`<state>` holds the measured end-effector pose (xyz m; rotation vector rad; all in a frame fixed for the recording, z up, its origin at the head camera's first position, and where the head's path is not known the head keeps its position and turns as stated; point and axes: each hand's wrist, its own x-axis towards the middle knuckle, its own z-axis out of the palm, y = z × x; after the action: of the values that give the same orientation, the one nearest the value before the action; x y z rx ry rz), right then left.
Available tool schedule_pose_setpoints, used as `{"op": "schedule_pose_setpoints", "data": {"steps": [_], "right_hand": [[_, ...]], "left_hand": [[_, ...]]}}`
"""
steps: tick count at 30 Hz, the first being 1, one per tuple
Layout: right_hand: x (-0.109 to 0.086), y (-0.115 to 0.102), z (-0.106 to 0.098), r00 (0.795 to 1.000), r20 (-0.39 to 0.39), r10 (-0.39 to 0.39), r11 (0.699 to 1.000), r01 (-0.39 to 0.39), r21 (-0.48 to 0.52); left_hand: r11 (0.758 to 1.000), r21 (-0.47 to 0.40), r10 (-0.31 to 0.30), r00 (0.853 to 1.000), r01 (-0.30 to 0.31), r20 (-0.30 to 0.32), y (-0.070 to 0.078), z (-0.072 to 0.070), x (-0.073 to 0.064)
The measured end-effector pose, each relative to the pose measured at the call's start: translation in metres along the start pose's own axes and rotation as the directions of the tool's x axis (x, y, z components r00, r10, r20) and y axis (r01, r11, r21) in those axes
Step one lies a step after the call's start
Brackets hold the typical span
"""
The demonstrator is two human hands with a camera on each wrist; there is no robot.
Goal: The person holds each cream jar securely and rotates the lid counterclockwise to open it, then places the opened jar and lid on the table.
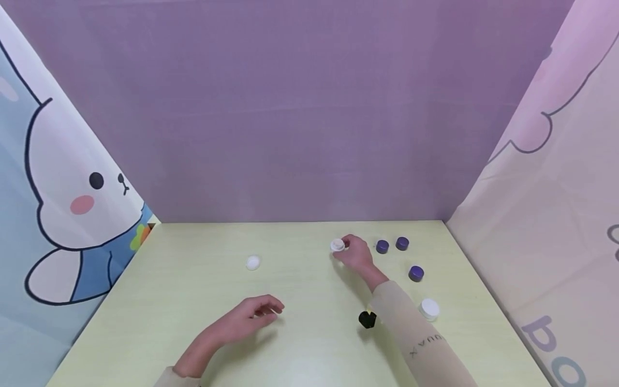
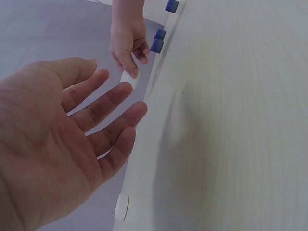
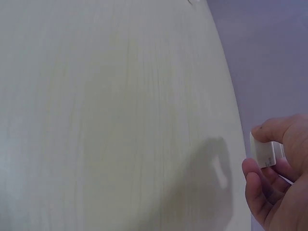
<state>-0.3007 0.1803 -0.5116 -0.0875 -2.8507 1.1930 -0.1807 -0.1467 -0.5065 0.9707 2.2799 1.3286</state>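
My right hand (image 1: 357, 253) pinches a small white round container (image 1: 337, 245) between thumb and fingers, toward the back of the table. Close up in the right wrist view, this container (image 3: 263, 153) has a wide pale body with a narrower part partly hidden by the fingers. Palm toward the camera, my left hand (image 2: 62, 130) hovers over the table with its fingers loosely spread and nothing in them. Beyond it, toward the back left, lies a white round lid-like disc (image 1: 253, 262); the same white disc (image 2: 122, 207) appears low in the left wrist view.
Right of my right hand are three dark purple caps (image 1: 382, 246), (image 1: 402, 243), (image 1: 416, 273). A larger white round jar-like piece (image 1: 429, 309) stands beside the right sleeve. A black piece (image 1: 367, 320) shows at the sleeve's inner edge. A purple curtain (image 1: 300, 118) closes off the back.
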Motion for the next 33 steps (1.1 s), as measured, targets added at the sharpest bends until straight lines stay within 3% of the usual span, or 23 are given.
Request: {"op": "schedule_pose_setpoints", "data": {"steps": [10,22,28,33], "right_hand": [[0.009,0.014,0.007,0.997,0.023,0.068,0.998,-0.068,-0.003],[0.011,0.032,0.013,0.996,0.023,0.089,0.996,-0.089,-0.012],[0.014,0.030,0.010,0.998,0.037,0.052,0.997,-0.049,-0.067],[0.009,0.024,-0.006,0.998,0.042,-0.040,0.994,0.044,-0.100]], "left_hand": [[0.999,0.001,-0.036,0.999,0.036,0.001,-0.002,0.001,-0.001],[0.999,0.011,-0.034,0.999,0.034,0.001,-0.004,0.005,0.001],[0.998,0.051,-0.037,0.999,0.036,0.016,0.000,0.000,0.016],[0.997,0.082,-0.010,0.999,0.006,0.043,0.003,-0.005,0.036]]}}
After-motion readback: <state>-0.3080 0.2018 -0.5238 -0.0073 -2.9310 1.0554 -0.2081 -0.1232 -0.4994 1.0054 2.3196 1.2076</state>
